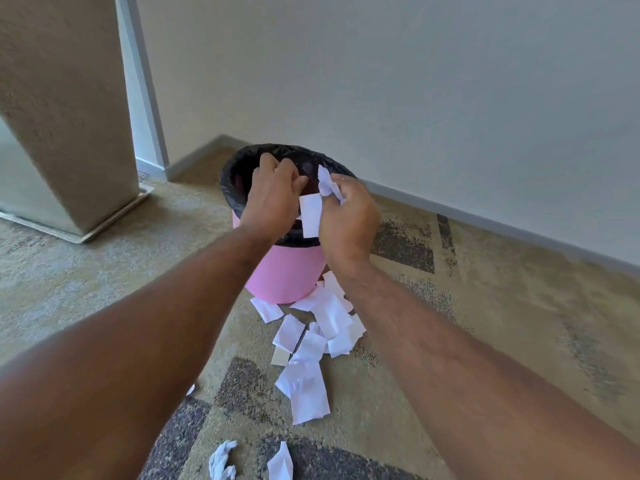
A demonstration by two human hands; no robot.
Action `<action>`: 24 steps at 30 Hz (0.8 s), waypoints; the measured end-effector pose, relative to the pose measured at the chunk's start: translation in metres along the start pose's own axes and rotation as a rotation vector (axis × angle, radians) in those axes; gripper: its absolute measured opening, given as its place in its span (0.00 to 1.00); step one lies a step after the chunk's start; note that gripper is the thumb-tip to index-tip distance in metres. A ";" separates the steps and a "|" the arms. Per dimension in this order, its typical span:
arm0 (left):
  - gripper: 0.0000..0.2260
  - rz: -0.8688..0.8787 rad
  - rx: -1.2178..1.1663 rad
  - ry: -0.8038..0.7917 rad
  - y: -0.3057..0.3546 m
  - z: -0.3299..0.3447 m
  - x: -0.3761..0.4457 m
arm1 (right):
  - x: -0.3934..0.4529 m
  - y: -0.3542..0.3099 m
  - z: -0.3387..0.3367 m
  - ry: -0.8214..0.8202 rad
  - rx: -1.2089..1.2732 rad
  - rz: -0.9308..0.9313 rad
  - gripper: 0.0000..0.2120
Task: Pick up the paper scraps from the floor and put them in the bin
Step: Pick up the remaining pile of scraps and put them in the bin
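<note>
my right hand (pixel 348 216) pinches scraps (pixel 317 202) over the bin (pixel 277 271) at frame centre so they drop in; left hand (pixel 273 195) curled (apparently empty).

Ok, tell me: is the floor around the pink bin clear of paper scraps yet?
No, a pile of white paper scraps lies on the carpet in front of the pink bin, with two crumpled pieces nearer the camera.

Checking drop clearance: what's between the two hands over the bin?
Head view: a flat white paper scrap hangs between the left hand and the right hand, over the near rim of the bin. Nothing else.
</note>
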State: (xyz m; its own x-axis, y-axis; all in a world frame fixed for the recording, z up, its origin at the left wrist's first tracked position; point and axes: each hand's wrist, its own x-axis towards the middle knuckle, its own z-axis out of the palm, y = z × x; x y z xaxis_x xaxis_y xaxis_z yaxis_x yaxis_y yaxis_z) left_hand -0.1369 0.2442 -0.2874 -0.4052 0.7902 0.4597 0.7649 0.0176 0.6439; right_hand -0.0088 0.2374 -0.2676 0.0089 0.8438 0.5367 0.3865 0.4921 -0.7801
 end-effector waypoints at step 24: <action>0.10 0.154 0.190 0.109 -0.070 -0.029 -0.128 | 0.006 0.022 0.018 -0.331 -0.485 -0.258 0.19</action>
State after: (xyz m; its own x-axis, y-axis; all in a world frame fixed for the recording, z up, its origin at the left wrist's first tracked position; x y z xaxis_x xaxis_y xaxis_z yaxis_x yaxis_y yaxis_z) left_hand -0.1530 0.1239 -0.3737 -0.3206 0.7221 0.6130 0.8978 0.0254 0.4397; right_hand -0.0165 0.2570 -0.2878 -0.3951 0.7709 0.4996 0.7121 0.6006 -0.3636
